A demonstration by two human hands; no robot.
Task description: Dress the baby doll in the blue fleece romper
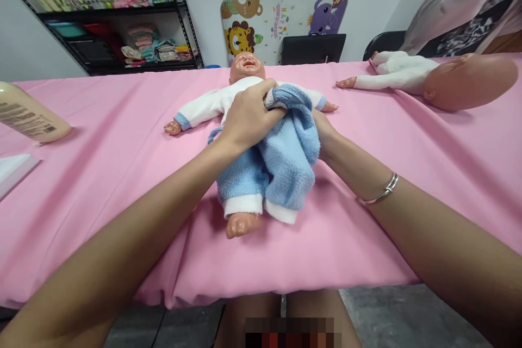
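Well, on the pink-draped desk (367, 217) a baby doll (247, 69) lies face-up, blue fleece trousers (285, 157) bunched up to its white top (204, 106), the left hand (248, 119) clenched on the fleece at the chest, while the right hand (322, 130) disappears beneath it, its grip impossible to tell.

Well right of the grip lies a second baby doll (468, 82) in white. Left of it rests a cream plastic bottle (28, 112), and a black metal shelf (114, 11) stands beyond.
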